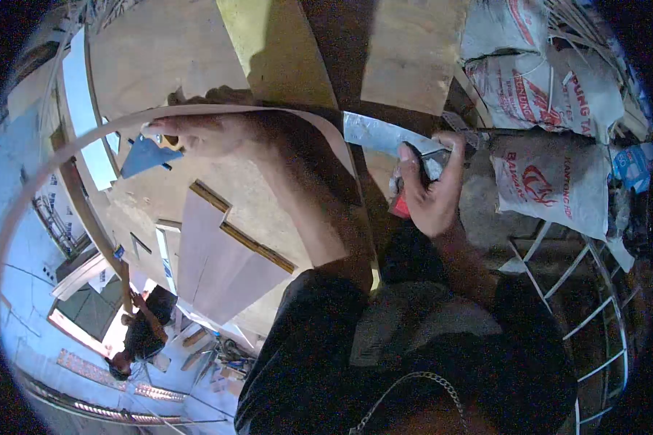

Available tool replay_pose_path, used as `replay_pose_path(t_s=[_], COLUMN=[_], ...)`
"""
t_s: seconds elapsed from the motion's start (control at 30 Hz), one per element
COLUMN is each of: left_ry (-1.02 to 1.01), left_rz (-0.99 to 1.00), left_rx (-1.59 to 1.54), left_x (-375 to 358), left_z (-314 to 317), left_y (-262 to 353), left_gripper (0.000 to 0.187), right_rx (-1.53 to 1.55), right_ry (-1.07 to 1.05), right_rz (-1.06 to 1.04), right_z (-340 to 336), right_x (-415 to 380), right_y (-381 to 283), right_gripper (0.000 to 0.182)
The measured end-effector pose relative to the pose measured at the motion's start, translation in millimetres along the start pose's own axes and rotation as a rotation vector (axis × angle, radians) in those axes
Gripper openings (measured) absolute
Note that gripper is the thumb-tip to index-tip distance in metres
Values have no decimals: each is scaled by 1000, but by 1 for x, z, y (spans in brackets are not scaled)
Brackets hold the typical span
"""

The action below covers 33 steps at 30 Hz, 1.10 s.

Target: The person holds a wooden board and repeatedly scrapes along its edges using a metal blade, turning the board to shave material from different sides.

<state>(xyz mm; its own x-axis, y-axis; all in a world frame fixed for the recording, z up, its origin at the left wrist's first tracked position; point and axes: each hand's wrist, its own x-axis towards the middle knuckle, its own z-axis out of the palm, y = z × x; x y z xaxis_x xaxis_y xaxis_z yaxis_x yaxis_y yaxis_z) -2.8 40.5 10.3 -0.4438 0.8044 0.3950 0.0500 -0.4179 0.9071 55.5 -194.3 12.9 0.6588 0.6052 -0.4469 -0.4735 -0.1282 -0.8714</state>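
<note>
A long, thin, flexible wood-coloured strip (80, 141) arcs from the far left over my left hand (207, 135) toward the middle. My left fingers are curled at the strip, and the wrist crosses in front of part of it. Just below those fingers is a blue triangular piece (151, 157) with dark ends. My right hand (439, 188) is closed around a scraper-like tool with a wide, flat metal blade (384, 134), its far end close to the strip's right end. A red part (400, 204) shows under the right palm; the grip is mostly hidden.
Pale panels (218, 254) lie on the wooden work surface (159, 72) at left. White printed sacks (551, 185) and a white metal rack (595, 290) stand at right. Another person (141, 330) is at the lower left, beside a long wooden edge.
</note>
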Motion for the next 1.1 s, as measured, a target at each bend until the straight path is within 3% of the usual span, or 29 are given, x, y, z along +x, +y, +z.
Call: replay_pose_path(t_s=[0.13, 0.27, 0.4, 0.53, 0.67, 0.73, 0.77, 0.87, 1.1], left_ry=[-57, -96, -129, -155, -165, -164, -174, -189, -345], left_rz=[44, 77, 92, 93, 86, 66, 65, 51, 47], left_rx=[-44, -53, -64, -74, -103, -106, -117, -141, -277], left_x=[6, 7, 7, 15, 20, 21, 19, 22, 16], left_z=[-4, -7, -9, -13, -17, -25, -28, -35, -51], left_y=[-8, -12, -14, -17, -17, -15, -17, -21, -31], left_gripper=[44, 43, 41, 40, 39, 38, 38, 37, 35], right_rx=[-155, -162, -338, -205, -34, 235, 237, -73, -428], right_ry=[8, 206, 204, 232, 287, 416, 420, 520, 506], right_rz=[-86, -180, -275, -146, -207, 54, 40, -49, -120], right_z=[-11, -28, -67, -82, -107, -114, -117, -143, -158], right_x=[-13, -35, -58, -86, -97, -110, -113, -125, -84], right_y=[4, 18, 39, 15, 29, 10, 9, 12, 6], right_gripper=[36, 36, 37, 39, 43, 43, 43, 41, 41])
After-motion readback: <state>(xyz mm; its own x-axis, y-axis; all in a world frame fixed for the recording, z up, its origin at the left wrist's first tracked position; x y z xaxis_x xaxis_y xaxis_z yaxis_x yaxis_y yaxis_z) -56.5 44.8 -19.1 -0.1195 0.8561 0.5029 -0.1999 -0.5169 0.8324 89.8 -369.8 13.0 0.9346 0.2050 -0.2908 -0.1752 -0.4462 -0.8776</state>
